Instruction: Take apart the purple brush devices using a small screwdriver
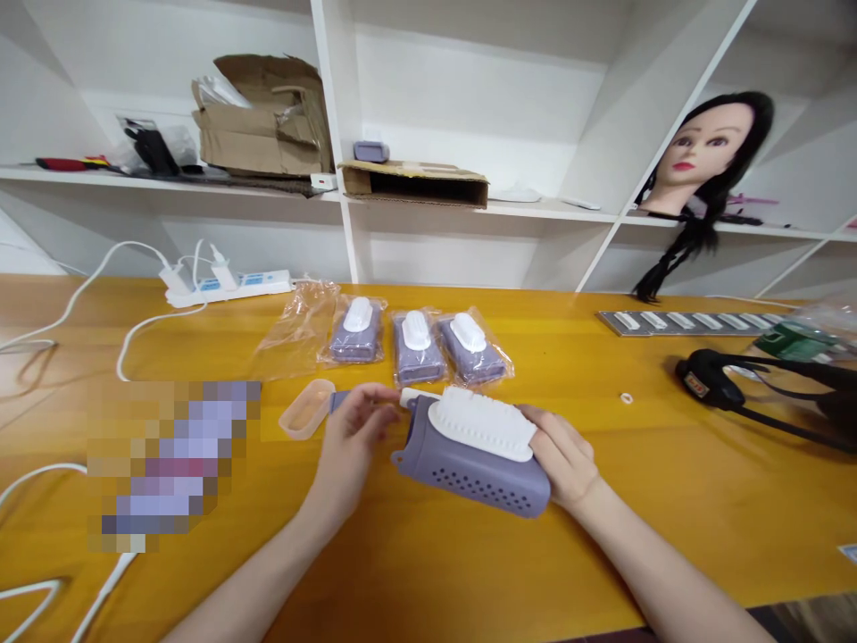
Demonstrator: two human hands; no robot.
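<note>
My right hand [561,451] grips the right end of a purple plastic case [486,473], holding it tilted above the table. Rows of small holes run along its near side, and a white oval ridged piece [480,424] sits on top. At the case's open left end, the fingertips of my left hand [361,420] are beside a white tab [420,395]; its index finger is extended, with the thumb apart below. Just left of that hand is a translucent oval tray [306,409]. A purple strip [339,402] next to it is partly hidden behind the hand.
Three bagged purple cases [419,348] lie farther back, beside an empty clear bag [301,330]. A power strip [231,288] with white cables is at left, near a pixelated object [180,460]. Right are a black strapped device [713,375], a long metal tray [676,323] and a small ring [626,398].
</note>
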